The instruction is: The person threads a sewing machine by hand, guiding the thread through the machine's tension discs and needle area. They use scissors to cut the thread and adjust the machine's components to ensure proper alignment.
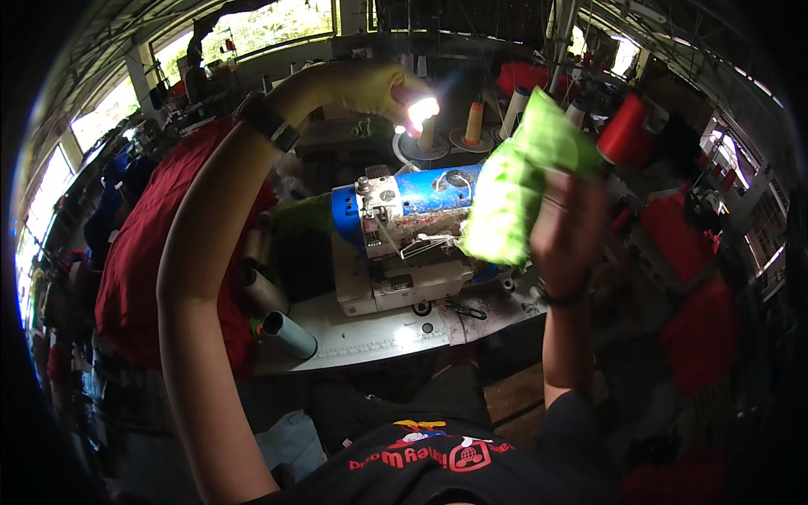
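Note:
My right hand [568, 227] is raised in front of me and grips a bright green piece of fabric [518, 181], which hangs over the right side of a white and blue sewing machine [404, 240]. My left arm reaches up and forward; my left hand [370, 88] is at a small bright lamp [423, 109] above the machine, fingers curled beside it. Whether it grips the lamp is not clear because of the glare.
Thread cones [474, 122] stand behind the machine, a big red one [623, 130] at the right. Red fabric [143, 252] is piled at the left, more red cloth [699, 311] at the right. Empty tubes [286, 332] lie on the white table [370, 337].

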Tool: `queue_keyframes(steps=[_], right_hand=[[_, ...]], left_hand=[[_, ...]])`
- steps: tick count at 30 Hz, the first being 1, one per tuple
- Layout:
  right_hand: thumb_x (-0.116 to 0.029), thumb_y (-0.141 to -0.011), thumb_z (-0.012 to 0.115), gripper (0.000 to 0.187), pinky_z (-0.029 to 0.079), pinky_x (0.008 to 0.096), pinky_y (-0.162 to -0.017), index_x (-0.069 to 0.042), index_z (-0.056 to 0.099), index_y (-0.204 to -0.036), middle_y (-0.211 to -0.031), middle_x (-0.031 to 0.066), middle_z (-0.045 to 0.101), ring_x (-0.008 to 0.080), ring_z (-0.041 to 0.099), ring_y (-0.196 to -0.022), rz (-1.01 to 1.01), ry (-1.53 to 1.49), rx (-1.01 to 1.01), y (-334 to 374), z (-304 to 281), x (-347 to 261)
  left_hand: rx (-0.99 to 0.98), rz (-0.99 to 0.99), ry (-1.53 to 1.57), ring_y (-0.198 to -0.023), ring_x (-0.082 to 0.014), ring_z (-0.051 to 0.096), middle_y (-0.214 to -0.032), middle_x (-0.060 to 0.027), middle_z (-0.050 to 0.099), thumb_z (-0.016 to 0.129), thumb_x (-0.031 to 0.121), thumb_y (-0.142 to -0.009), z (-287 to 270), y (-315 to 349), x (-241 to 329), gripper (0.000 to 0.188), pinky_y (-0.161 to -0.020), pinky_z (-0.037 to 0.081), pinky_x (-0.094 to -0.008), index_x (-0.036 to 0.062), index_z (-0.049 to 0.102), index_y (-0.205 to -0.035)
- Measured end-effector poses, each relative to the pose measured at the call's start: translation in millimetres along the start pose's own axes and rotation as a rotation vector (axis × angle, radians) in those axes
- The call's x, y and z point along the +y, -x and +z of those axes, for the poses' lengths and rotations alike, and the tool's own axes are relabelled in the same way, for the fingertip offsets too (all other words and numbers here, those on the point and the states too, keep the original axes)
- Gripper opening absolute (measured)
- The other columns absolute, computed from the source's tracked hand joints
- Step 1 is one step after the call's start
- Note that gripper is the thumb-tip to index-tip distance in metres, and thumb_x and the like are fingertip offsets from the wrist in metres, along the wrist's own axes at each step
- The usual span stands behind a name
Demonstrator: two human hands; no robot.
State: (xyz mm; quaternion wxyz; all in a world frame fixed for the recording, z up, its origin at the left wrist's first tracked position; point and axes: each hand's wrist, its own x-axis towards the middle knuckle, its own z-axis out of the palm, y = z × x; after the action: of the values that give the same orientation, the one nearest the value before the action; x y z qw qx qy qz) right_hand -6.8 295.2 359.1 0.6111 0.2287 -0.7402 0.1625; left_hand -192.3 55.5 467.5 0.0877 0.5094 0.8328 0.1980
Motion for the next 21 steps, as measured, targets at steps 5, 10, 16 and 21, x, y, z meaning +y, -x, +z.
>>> queue_keyframes(steps=[5, 10, 16, 21], right_hand=[[-0.011, -0.086, 0.057, 0.015, 0.050, 0.0385, -0.068, -0.005, 0.063, -0.097, -0.087, 0.0120, 0.065, 0.0288, 0.063, -0.076, -0.157, 0.062, -0.588, 10.5, 120.3, 17.0], [-0.030, -0.096, 0.046, 0.032, 0.047, 0.0387, -0.084, -0.007, 0.061, -0.113, -0.103, 0.0146, 0.066, 0.0331, 0.062, -0.093, 0.421, -0.496, -0.742, 17.4, 163.5, -9.9], [-0.022, -0.088, 0.044, 0.025, 0.050, 0.0497, -0.073, -0.004, 0.061, -0.090, -0.087, 0.0160, 0.065, 0.0308, 0.064, -0.080, -0.046, 0.168, -0.989, 16.1, 176.3, -8.8], [-0.021, -0.090, 0.043, 0.026, 0.049, 0.0444, -0.065, -0.005, 0.061, -0.099, -0.076, 0.0160, 0.066, 0.0311, 0.066, -0.071, 0.130, 0.153, -0.947, 11.4, 165.9, -12.0]], left_hand=[[0.137, 0.067, -0.084, -0.076, -0.0112, 0.059, -0.079, -0.0028, 0.070, 0.075, 0.030, -0.076, -19.7, -15.7, -18.4, 0.033, -0.071, 0.046, -0.0281, 0.0065, 0.071, -0.099], [0.273, 0.162, 0.074, -0.071, -0.0119, 0.059, -0.075, -0.0030, 0.068, 0.073, 0.031, -0.077, -12.8, -2.0, -13.2, 0.029, -0.069, 0.046, -0.0301, 0.0057, 0.072, -0.091], [0.249, 0.208, -0.171, -0.064, -0.0132, 0.055, -0.069, -0.0023, 0.064, 0.069, 0.035, -0.081, -25.4, -10.8, -46.8, 0.032, -0.065, 0.045, -0.0318, 0.0039, 0.068, -0.090], [0.252, 0.156, -0.234, -0.066, -0.0147, 0.052, -0.073, -0.0036, 0.062, 0.071, 0.050, -0.077, -22.7, -3.3, -28.5, 0.047, -0.066, 0.044, -0.0331, 0.0042, 0.066, -0.089]])
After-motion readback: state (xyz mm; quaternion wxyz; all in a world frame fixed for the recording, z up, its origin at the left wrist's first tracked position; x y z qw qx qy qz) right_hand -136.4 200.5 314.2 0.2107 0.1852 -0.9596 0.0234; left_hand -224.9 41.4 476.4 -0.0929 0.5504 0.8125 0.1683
